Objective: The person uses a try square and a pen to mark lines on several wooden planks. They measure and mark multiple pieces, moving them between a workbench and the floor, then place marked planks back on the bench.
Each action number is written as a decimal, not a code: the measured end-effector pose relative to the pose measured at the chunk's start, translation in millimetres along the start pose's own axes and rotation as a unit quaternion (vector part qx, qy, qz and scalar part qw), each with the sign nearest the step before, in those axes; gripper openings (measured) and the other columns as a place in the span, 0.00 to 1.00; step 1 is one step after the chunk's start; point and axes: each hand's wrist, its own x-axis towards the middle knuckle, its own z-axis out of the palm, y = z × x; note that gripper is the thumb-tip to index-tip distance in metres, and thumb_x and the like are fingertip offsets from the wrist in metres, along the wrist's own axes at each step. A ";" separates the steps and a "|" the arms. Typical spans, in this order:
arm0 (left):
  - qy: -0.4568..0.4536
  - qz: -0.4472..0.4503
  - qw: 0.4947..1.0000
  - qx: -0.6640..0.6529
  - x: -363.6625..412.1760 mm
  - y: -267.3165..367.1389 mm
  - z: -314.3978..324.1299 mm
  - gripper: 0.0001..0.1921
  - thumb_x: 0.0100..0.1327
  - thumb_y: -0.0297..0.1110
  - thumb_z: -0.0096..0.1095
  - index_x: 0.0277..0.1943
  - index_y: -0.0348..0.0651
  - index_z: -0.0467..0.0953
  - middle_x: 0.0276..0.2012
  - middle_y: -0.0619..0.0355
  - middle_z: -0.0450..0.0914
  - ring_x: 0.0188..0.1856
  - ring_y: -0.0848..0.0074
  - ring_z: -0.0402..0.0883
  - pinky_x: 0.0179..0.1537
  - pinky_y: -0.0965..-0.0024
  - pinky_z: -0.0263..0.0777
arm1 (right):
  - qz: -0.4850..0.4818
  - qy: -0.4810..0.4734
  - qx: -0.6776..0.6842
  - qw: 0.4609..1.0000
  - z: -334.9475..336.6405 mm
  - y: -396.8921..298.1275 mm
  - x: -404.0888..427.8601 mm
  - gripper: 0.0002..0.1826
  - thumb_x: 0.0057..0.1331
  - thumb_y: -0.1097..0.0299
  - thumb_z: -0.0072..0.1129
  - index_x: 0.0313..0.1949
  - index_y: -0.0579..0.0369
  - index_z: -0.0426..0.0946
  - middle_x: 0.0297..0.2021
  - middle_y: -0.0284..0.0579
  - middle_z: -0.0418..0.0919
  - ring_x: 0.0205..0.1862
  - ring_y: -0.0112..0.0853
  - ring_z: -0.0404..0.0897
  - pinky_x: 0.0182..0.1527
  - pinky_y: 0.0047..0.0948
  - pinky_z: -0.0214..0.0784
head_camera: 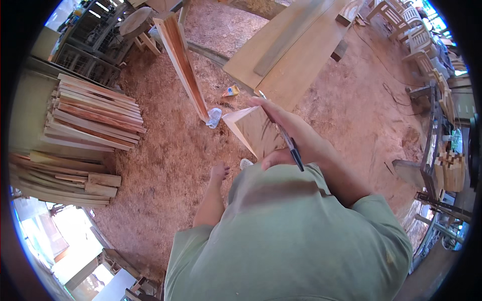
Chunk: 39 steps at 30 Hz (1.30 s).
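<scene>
My right hand (297,131) grips a pale wooden piece (258,129), whose broad face shows dark streaks and whose near edge looks bright. A pen (288,143) with a dark end is held along the same hand, its thin tip poking out past the fingers. The far length of the wooden piece is hidden by foreshortening. Low at my left side hangs my left hand (219,172), fingers loosely bent and apart, with nothing visible in it. Beyond the right hand lies a wide wooden panel (312,56) with a darker narrow board (286,49) on top.
A long reddish wooden beam (184,71) stands ahead, near a crumpled plastic bag (214,117) and a yellow wrapper (231,91). Stacked planks (94,113) line the left. Wooden chairs (418,37) and a dark frame (431,131) occupy the right. Sawdust covers the floor (169,180).
</scene>
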 end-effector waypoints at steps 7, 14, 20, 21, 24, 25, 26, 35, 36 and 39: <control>0.000 0.013 0.999 -0.031 -15.4 -12.1 18.5 0.30 0.77 0.63 0.50 0.60 0.42 0.80 0.46 0.55 0.91 0.34 0.73 0.83 0.32 0.66 0.74 | 0.106 -0.006 0.126 0.986 -4.1 11.8 0.5 0.44 0.69 0.44 0.72 0.74 0.59 0.67 0.67 0.47 0.76 0.65 0.33 0.76 0.68 0.38 0.67; 0.021 -0.015 0.999 -0.038 -36.5 -28.3 21.5 0.33 0.74 0.64 0.51 0.63 0.42 0.78 0.47 0.54 0.90 0.38 0.68 0.83 0.37 0.59 0.74 | 0.132 -0.004 0.100 0.986 -14.1 -2.2 5.9 0.33 0.72 0.55 0.72 0.70 0.56 0.71 0.55 0.45 0.81 0.53 0.34 0.80 0.59 0.37 0.74; 0.007 -0.016 0.999 -0.046 -28.8 -42.5 23.6 0.30 0.73 0.61 0.54 0.61 0.42 0.79 0.46 0.56 0.89 0.40 0.67 0.85 0.37 0.61 0.74 | 0.088 -0.052 0.083 0.991 -1.9 7.3 10.7 0.32 0.69 0.53 0.75 0.66 0.52 0.72 0.50 0.54 0.83 0.53 0.46 0.84 0.54 0.44 0.76; 0.001 -0.014 0.999 -0.036 -30.4 -36.9 25.6 0.31 0.75 0.61 0.51 0.63 0.42 0.78 0.49 0.56 0.88 0.43 0.67 0.84 0.41 0.60 0.74 | 0.074 -0.052 0.056 0.994 -0.6 9.1 10.5 0.33 0.68 0.52 0.75 0.66 0.52 0.72 0.50 0.55 0.83 0.53 0.47 0.84 0.54 0.44 0.76; -0.020 0.000 1.000 0.000 -21.4 -29.3 26.0 0.32 0.79 0.62 0.45 0.66 0.42 0.77 0.55 0.55 0.87 0.47 0.68 0.83 0.49 0.58 0.76 | 0.075 -0.066 0.005 0.995 -1.8 -4.0 10.5 0.34 0.69 0.58 0.76 0.68 0.54 0.71 0.52 0.53 0.83 0.55 0.41 0.84 0.57 0.41 0.75; -0.033 0.012 0.999 0.024 -14.2 -25.1 22.9 0.32 0.79 0.62 0.46 0.66 0.43 0.77 0.55 0.55 0.87 0.46 0.69 0.83 0.49 0.58 0.76 | 0.083 -0.073 -0.007 0.994 -2.9 -10.9 11.7 0.34 0.69 0.61 0.76 0.69 0.55 0.71 0.52 0.51 0.84 0.55 0.37 0.84 0.59 0.40 0.74; -0.044 0.022 0.998 0.044 -2.9 -30.1 17.9 0.31 0.79 0.62 0.46 0.65 0.43 0.78 0.55 0.56 0.87 0.46 0.70 0.83 0.49 0.59 0.76 | 0.088 -0.079 -0.006 0.993 -1.9 -14.6 13.1 0.35 0.69 0.60 0.76 0.70 0.55 0.71 0.53 0.51 0.84 0.56 0.37 0.84 0.59 0.40 0.74; -0.052 0.014 0.971 -0.234 2.5 19.0 36.6 0.29 0.78 0.59 0.50 0.65 0.42 0.72 0.55 0.50 0.87 0.42 0.68 0.84 0.39 0.58 0.78 | 0.202 0.067 0.251 0.944 2.9 -12.8 -42.4 0.30 0.72 0.63 0.68 0.69 0.59 0.70 0.62 0.48 0.79 0.65 0.36 0.78 0.68 0.37 0.69; -0.058 0.004 0.972 -0.226 9.7 23.6 39.7 0.31 0.77 0.61 0.52 0.69 0.43 0.69 0.59 0.48 0.84 0.49 0.63 0.81 0.45 0.54 0.76 | 0.228 0.102 0.290 0.924 2.8 -19.9 -51.9 0.28 0.73 0.65 0.66 0.68 0.60 0.70 0.64 0.49 0.78 0.66 0.37 0.77 0.69 0.38 0.69; -0.064 -0.006 0.974 -0.217 24.9 59.2 61.3 0.39 0.75 0.64 0.56 0.76 0.43 0.63 0.66 0.45 0.77 0.60 0.54 0.76 0.54 0.47 0.76 | 0.247 0.239 0.326 0.881 6.6 -9.5 -103.7 0.21 0.74 0.68 0.60 0.62 0.62 0.73 0.66 0.57 0.77 0.65 0.38 0.78 0.68 0.37 0.70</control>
